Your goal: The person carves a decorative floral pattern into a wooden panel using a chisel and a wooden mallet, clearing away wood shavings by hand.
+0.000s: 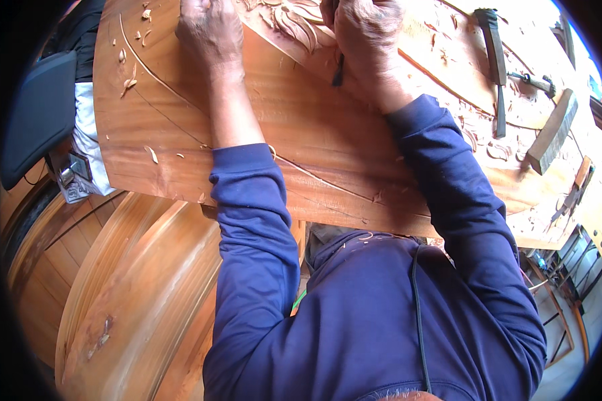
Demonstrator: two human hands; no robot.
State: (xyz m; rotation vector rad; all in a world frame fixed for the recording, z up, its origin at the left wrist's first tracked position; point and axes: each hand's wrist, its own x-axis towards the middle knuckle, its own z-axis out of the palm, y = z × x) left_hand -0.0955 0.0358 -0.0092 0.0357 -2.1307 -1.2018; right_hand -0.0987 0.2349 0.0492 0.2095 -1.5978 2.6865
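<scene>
A large wooden panel (147, 117) lies before me, scattered with shavings, with carved leaf scrolls (291, 20) along its upper part. My left hand (211, 40) rests curled at the panel's top left of the carving; its fingertips run out of view, so what they hold is hidden. My right hand (364, 47) is closed on a tool, whose dark lower end (338, 70) shows below the fist, just right of the carved leaves. Both forearms, in blue sleeves, reach up over the panel.
At the right lie a dark long-handled tool (491, 53), a smaller tool (528, 80), a wooden block (552, 134) and more tools (575, 190). A dark padded object (37, 117) stands at the left, beside a white bag (90, 140). Curved wooden pieces (130, 281) fill the lower left.
</scene>
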